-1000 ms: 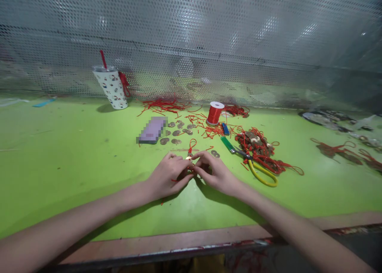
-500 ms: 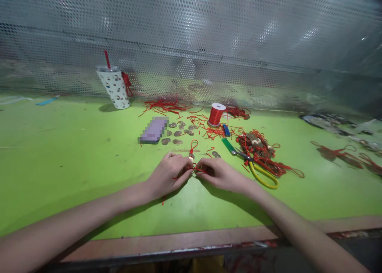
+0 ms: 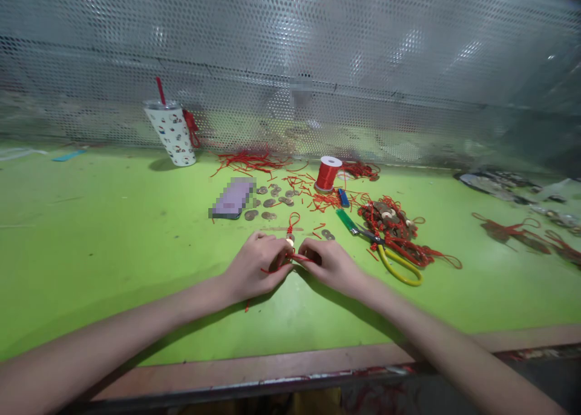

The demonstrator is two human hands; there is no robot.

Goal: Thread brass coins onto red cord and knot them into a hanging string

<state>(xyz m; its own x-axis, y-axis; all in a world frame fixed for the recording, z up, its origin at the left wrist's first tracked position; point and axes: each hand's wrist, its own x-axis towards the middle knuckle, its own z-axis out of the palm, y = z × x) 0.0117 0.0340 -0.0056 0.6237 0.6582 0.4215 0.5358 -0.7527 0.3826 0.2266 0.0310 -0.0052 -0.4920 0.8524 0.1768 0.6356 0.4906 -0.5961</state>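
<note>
My left hand [image 3: 263, 262] is closed, thumb and fingers pinching a red cord [image 3: 296, 257] low over the green table. Close against it on the right, my right hand [image 3: 329, 264] pinches the same cord. Just beyond the fingertips lies a coin charm [image 3: 290, 242], its knotted red loop [image 3: 294, 219] pointing away from me. The fingers hide part of the cord and the charm's near end. A short red cord end hangs below my left hand.
Loose coins [image 3: 269, 216] lie near a purple phone [image 3: 233, 199]. Behind stand a red thread spool [image 3: 327, 174] and a patterned cup [image 3: 175, 133]. At right are yellow-handled scissors [image 3: 399, 268], a green lighter [image 3: 347, 221], a blue lighter [image 3: 344, 198] and a heap of coin charms [image 3: 385, 218].
The fingertips have shifted slightly around the cord, and the small loop between them looks pulled in closer. Both hands remain at nearly the same place.
</note>
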